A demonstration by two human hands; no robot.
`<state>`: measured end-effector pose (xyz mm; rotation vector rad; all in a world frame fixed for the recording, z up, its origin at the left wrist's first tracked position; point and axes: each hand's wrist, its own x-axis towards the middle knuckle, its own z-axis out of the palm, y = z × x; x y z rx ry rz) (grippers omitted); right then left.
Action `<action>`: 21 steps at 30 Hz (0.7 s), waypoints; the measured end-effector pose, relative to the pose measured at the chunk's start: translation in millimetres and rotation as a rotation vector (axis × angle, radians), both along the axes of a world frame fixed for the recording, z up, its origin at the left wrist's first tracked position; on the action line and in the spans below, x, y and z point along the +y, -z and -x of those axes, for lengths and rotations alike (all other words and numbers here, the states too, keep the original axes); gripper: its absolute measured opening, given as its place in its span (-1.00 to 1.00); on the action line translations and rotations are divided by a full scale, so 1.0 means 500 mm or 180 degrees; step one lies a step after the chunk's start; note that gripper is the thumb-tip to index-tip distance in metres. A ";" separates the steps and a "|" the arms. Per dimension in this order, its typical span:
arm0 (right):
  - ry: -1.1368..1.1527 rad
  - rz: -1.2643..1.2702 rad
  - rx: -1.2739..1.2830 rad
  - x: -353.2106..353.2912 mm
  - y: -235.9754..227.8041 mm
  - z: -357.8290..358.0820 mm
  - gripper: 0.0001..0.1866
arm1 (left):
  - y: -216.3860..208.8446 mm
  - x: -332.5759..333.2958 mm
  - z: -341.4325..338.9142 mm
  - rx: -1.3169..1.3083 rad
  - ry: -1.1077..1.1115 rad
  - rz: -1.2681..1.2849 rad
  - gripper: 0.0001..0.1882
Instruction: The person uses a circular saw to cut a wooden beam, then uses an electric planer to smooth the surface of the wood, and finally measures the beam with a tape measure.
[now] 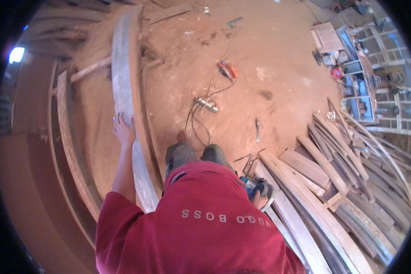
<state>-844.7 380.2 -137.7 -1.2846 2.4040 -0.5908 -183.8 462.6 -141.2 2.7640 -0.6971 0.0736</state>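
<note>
My left hand (124, 130) lies flat with its fingers spread on the pale upper face of a long curved wooden beam (121, 68). The beam runs from the far left back toward my body. At my right side, my right hand (259, 201) is wrapped round a teal and black power tool (251, 186), which looks like an angle grinder. A rounded grey disc-like part shows beside the fingers. My red shirt hides part of the tool and most of the right arm.
An orange power tool (227, 71), a silver cylindrical tool (207, 105) with looped cord, and a chisel-like tool (257, 130) lie on the dusty floor. Stacked planks (306, 169) crowd the right. A blue-lined shelf (358, 86) stands far right. Another curved beam (68, 132) lies left.
</note>
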 end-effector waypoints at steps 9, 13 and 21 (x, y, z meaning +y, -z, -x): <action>0.0970 -0.1281 0.0167 -0.155 0.086 -0.122 -0.35 | -0.120 -0.463 -0.275 0.0061 0.0356 -0.0885 -0.23; 0.0468 -0.1310 0.0082 -0.363 0.122 -0.156 -0.43 | 0.008 -0.513 -0.418 0.0350 -0.0134 -0.1689 -0.09; -0.1059 -0.1546 -0.0040 -0.997 0.300 -0.180 -0.19 | 0.110 -0.543 -0.400 0.0678 -0.0553 -0.0464 0.07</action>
